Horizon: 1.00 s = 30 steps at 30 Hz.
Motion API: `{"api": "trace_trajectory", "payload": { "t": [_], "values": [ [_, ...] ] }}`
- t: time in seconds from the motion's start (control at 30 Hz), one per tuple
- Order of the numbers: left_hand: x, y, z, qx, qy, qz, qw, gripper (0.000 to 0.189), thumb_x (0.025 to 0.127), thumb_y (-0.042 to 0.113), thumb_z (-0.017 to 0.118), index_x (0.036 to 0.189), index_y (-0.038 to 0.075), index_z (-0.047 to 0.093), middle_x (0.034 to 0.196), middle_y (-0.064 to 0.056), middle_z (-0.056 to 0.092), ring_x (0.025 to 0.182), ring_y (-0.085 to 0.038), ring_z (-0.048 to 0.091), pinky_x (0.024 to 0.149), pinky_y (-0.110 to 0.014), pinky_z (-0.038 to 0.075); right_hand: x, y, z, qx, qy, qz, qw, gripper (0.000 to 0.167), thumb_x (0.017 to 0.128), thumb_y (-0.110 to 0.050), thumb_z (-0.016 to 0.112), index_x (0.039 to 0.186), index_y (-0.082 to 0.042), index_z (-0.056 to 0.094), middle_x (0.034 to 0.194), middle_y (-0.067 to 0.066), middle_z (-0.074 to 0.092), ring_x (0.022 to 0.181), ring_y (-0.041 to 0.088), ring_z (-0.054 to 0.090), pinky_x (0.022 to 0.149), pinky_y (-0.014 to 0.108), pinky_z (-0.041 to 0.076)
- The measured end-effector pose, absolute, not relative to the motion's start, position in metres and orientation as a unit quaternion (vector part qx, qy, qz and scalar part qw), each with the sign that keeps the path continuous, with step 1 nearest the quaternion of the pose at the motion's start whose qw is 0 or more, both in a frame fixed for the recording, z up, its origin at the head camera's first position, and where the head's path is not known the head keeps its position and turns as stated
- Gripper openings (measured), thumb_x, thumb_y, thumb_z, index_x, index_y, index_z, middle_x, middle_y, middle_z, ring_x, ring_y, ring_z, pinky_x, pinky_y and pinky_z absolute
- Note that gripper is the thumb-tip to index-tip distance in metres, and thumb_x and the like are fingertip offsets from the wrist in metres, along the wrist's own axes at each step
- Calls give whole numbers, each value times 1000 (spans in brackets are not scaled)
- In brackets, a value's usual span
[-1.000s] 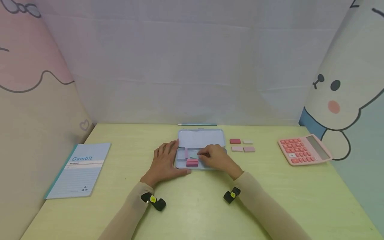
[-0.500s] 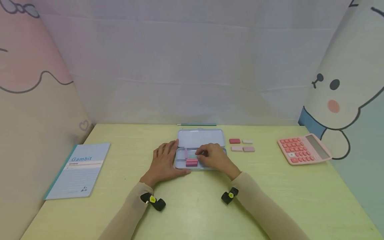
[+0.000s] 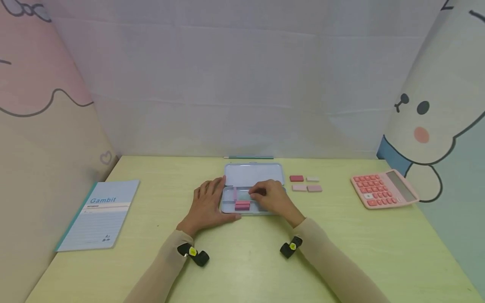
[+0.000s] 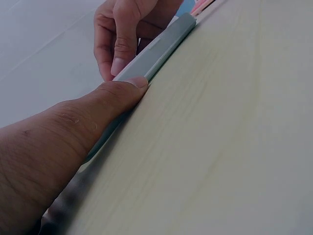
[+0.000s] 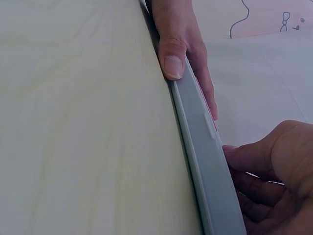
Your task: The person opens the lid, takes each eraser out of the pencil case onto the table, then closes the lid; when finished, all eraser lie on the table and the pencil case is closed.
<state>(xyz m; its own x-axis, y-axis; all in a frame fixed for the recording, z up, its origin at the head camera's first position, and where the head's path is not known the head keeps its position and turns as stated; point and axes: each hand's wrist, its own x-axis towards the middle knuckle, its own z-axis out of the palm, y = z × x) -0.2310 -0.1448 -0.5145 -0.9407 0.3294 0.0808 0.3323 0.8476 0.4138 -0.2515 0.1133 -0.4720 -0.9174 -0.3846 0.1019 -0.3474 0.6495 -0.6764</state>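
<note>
A light blue tin pencil case (image 3: 225, 209) lies with its lid (image 3: 254, 174) folded back. Inside are a pink and a darker pink eraser (image 3: 242, 206) in the front section and a narrow pink strip (image 3: 235, 193) behind them. My left hand (image 3: 207, 205) rests against the case's left end, fingers fairly straight, thumb (image 4: 132, 83) pressing its front edge. Over the right half of the back section is my right hand (image 3: 270, 197), thumb and index finger curled close together at a pale greenish patch (image 3: 244, 195). Whether they pinch something I cannot tell.
Several erasers in pink and white lie right of the case, including a dark pink one (image 3: 297, 178). A pencil (image 3: 248, 157) lies behind the lid. A notebook (image 3: 100, 214) is at the left, a pink calculator (image 3: 384, 189) at the right.
My right hand shifts slightly left, then a little back to the right, its fingertips staying over the case's back section. The left hand and the erasers stay put.
</note>
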Motion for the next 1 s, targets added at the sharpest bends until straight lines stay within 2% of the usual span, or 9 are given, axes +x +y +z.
{"api": "trace_trajectory", "payload": {
  "t": [0.23, 0.47, 0.8, 1.0],
  "values": [
    [-232, -146, -515, -168, -963, -212, 2, 132, 76, 83, 74, 175, 19, 13, 176, -8, 28, 161, -42, 21, 128, -65, 19, -252, 121, -470, -181, 906, -382, 14, 11, 98, -12, 75, 102, -11, 85, 101, 3, 83, 87, 13, 66, 82, 30, 54],
    [-232, -145, -514, -166, -962, -217, 0, 132, 77, 82, 75, 175, 19, 13, 177, -8, 27, 161, -42, 21, 128, -65, 18, -247, 134, -464, -161, 901, -403, 6, 11, 98, -10, 75, 102, -9, 85, 103, 5, 83, 91, 16, 71, 86, 34, 57],
    [-231, -144, -514, -166, -961, -219, -2, 132, 76, 82, 75, 175, 20, 14, 176, -8, 28, 162, -43, 21, 129, -66, 18, -238, 158, -464, -157, 908, -389, -6, 10, 97, -11, 77, 104, -9, 85, 102, 6, 83, 91, 16, 69, 86, 30, 57],
    [-231, -145, -515, -168, -962, -216, -2, 132, 76, 82, 75, 175, 19, 14, 176, -8, 28, 161, -43, 22, 128, -66, 19, -234, 175, -461, -151, 913, -379, -15, 10, 97, -10, 78, 104, -9, 85, 102, 6, 83, 94, 18, 74, 87, 30, 59]
  ]
}}
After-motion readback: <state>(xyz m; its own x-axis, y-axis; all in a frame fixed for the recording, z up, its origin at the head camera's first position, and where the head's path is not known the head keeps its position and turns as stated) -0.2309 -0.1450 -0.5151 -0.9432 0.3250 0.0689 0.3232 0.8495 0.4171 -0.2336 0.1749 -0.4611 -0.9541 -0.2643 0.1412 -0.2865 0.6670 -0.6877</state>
